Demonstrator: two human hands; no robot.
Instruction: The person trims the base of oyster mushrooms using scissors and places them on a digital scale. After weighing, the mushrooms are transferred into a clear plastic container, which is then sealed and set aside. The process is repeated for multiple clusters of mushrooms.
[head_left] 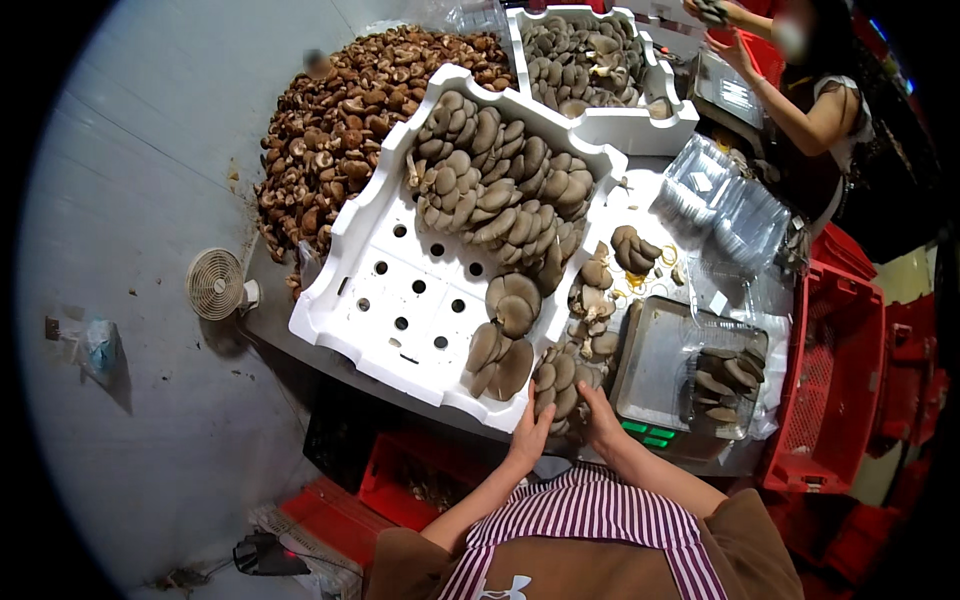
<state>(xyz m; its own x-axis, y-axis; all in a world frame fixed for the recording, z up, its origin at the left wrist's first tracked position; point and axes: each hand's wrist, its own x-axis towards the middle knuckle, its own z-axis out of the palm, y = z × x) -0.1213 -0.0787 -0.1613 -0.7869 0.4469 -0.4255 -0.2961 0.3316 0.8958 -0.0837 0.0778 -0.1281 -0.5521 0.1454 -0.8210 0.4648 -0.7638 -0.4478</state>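
Observation:
My left hand (530,431) and my right hand (600,418) grip a cluster of grey oyster mushrooms (560,388) from either side, just beside the front right corner of a white foam crate (355,321). That crate holds grey oyster mushrooms (485,170) along its back and right side, with a holed bottom showing. To my right is a steel-topped scale (650,371) with green displays, carrying a clear plastic tray of mushrooms (728,378). Loose mushrooms (592,300) lie between crate and scale, and another cluster (637,250) sits behind them.
Brown mushrooms (340,115) are heaped at back left, beside a second foam crate (585,65). Stacked clear trays (735,226) lie right of centre. Another person (805,125) at upper right holds mushrooms near a second scale. Red crates (830,390) flank the table; a fan (214,284) is at left.

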